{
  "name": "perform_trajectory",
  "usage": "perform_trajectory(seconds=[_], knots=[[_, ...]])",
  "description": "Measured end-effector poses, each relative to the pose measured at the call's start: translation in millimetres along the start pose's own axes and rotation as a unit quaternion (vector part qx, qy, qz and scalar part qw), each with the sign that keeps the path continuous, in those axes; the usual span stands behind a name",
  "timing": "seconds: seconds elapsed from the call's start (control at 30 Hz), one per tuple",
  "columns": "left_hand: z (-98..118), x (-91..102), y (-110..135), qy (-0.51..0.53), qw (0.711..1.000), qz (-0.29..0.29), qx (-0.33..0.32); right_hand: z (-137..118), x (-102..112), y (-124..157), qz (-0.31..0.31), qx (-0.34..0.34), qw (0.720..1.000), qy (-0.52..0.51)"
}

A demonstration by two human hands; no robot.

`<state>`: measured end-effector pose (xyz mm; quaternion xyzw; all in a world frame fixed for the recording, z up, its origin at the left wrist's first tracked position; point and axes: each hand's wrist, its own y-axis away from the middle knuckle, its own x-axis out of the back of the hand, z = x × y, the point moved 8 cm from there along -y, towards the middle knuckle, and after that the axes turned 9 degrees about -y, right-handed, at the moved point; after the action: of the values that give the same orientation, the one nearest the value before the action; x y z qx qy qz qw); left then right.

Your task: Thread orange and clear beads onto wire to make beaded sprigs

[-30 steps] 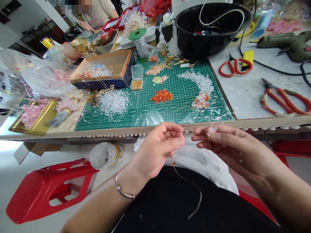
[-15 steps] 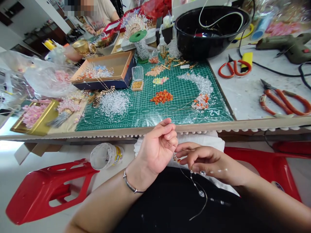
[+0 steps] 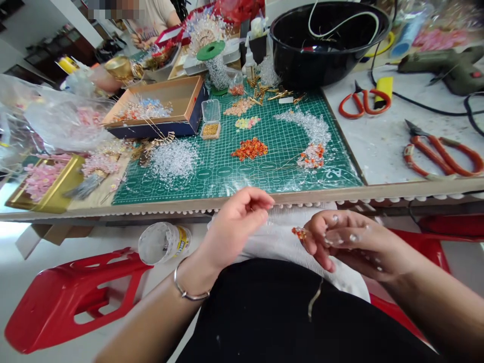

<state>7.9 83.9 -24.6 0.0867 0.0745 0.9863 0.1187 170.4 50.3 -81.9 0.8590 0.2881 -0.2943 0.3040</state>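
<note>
In the head view my right hand [image 3: 348,242] is closed round a beaded wire. A cluster of orange and clear beads [image 3: 299,233] sticks out past its fingertips, and clear beads show across the fingers and palm. A loose wire tail [image 3: 314,301] hangs below, over the dark clothing. My left hand [image 3: 234,229], a bracelet on its wrist, is held apart to the left with loosely bent fingers and a gap at the thumb; nothing shows in it. Beyond, on the green cutting mat [image 3: 212,189], lie orange beads [image 3: 249,149] and clear beads [image 3: 176,160].
Orange-handled pliers [image 3: 440,151], cutters [image 3: 365,102] and a glue gun [image 3: 442,70] lie at right. Behind the mat stand a black basin [image 3: 325,50], a wire spool [image 3: 212,50] and an open box [image 3: 189,96]. A red stool [image 3: 41,302] is at lower left. Another person sits across.
My hands have drawn apart: the right moved right with the beaded wire, the left shifted slightly left and turned. The orange bead cluster now shows clearly at the right fingertips.
</note>
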Motion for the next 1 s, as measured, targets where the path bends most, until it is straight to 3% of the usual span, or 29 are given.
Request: perform_trajectory(seconds=[0.1,0.17,0.27,0.4,0.53,0.67,0.8,0.87,1.0], knots=[[13.4,-17.0,11.3,-0.266,0.955,-0.113,-0.061,-3.7,1.4,5.9,0.012,-0.065,0.997,-0.035],[18.4,-22.2,14.8,-0.350,0.925,-0.136,-0.066,-5.7,-0.4,6.8,0.021,-0.088,0.995,-0.044],[24.1,-26.3,14.5,-0.392,0.908,-0.136,-0.062,-6.1,-4.5,5.8,0.026,-0.107,0.993,-0.047],[29.0,-40.0,14.7,-0.384,0.902,-0.165,-0.105,-3.6,-10.6,7.9,0.020,-0.125,0.991,-0.042],[25.6,-43.0,10.4,-0.317,0.932,-0.152,-0.091,-9.8,-6.7,11.3,0.044,-0.119,0.992,0.007],[-0.3,-31.9,0.3,-0.101,0.986,-0.109,0.076,-37.7,16.7,14.9,0.139,-0.050,0.986,0.078],[-18.3,-32.8,-4.1,0.171,0.966,-0.083,0.175,-74.2,42.2,34.5,0.264,0.098,0.953,0.109],[-22.2,-35.4,-4.6,0.248,0.947,-0.071,0.192,-80.1,43.2,43.3,0.282,0.147,0.943,0.099],[-24.3,-39.7,-2.9,0.264,0.945,-0.045,0.190,-62.9,25.7,35.6,0.250,0.113,0.954,0.121]])
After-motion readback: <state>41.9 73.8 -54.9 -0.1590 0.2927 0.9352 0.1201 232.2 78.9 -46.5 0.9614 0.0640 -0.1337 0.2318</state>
